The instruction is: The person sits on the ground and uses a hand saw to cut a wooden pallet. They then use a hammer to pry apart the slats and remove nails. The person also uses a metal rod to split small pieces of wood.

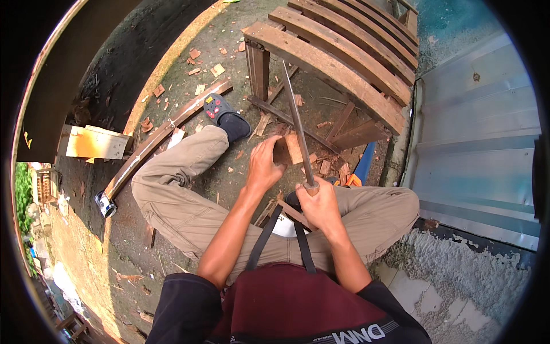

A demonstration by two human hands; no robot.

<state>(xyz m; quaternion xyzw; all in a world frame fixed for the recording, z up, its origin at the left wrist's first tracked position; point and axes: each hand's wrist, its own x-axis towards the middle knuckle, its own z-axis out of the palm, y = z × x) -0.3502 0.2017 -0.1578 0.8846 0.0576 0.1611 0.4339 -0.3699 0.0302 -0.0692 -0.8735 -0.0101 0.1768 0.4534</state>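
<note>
Brown and flat-faced, a wooden block [294, 149] is clamped in the left hand [264, 165]; the right hand [319, 203] clasps a long, narrow metal-bladed knife [295, 112] (just beside the block). Beyond stands a slatted brown wooden bench [350, 55].

Large pale block letters [360, 333] stood on the chest of the person's maroon and black shirt [298, 295], toward the wearer's right, set among thin pale stripes. A line of much smaller print seemed to run beside them, too tiny to read. The grey clog [238, 118] carried small red and yellow badges [210, 100], their markings illegible.
</note>
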